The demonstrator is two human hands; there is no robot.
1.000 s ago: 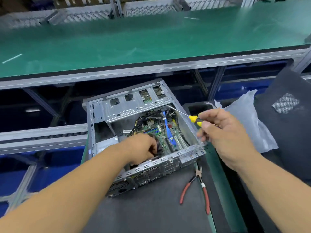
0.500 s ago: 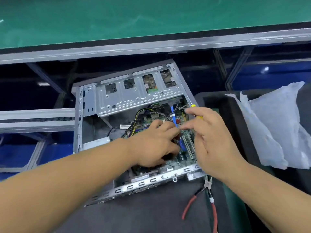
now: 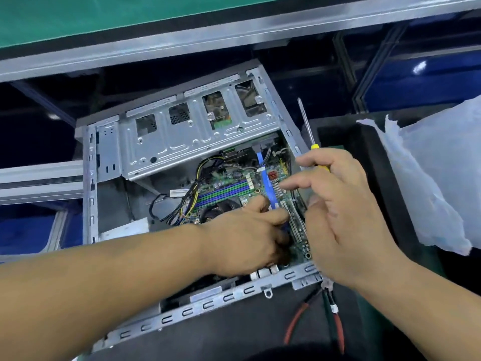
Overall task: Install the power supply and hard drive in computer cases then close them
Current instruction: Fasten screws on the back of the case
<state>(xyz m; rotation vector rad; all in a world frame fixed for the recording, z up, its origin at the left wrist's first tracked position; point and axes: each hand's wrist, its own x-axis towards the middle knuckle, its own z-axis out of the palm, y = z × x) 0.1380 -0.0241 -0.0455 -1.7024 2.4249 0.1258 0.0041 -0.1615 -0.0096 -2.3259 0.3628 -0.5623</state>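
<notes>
An open grey computer case point(image 3: 91, 178) lies on its side on a dark mat, with its motherboard point(image 3: 229, 188) and a metal drive cage point(image 3: 192, 131) exposed. My left hand point(image 3: 244, 238) reaches inside, fingers curled over the lower board near a blue flat cable point(image 3: 266, 183); what it holds is hidden. My right hand point(image 3: 341, 214) hovers over the case's right side and holds a yellow-handled screwdriver point(image 3: 308, 131) under the fingers, shaft pointing up and away. Its index finger is stretched toward the board.
Red-handled pliers point(image 3: 335, 316) lie on the mat below the case's right corner. A white plastic bag point(image 3: 429, 178) sits in a dark bin at right. A green conveyor with a metal rail point(image 3: 182, 40) runs across the top.
The view has closed in on the case. My right hand with the screwdriver has shifted slightly right, so the shaft now shows above it. My left hand stays inside the case.
</notes>
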